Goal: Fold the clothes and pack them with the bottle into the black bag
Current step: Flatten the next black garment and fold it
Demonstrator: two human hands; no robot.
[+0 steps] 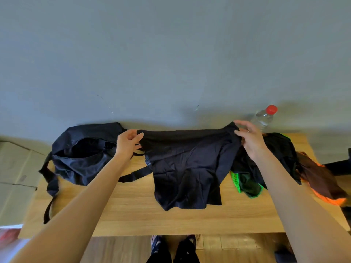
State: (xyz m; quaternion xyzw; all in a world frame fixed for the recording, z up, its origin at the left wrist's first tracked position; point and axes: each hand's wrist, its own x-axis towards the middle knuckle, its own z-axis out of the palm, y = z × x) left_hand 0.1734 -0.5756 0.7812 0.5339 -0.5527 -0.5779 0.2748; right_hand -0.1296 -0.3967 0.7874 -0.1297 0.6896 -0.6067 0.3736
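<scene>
A black garment [187,168] hangs stretched between my hands above the wooden table [133,215], its lower part draping onto the tabletop. My left hand [128,142] pinches its left top corner and my right hand [248,137] pinches its right top corner. The black bag [83,158] lies at the table's back left with its top gaping open and its straps trailing toward the front. A clear bottle [265,117] with a red cap stands at the back right, just behind my right hand.
A heap of dark clothes [279,149] lies at the right, with a green mesh piece [247,184] and a brown-and-orange garment [321,179] near the right edge. A grey wall rises right behind the table. Cardboard boxes [15,168] stand at the left.
</scene>
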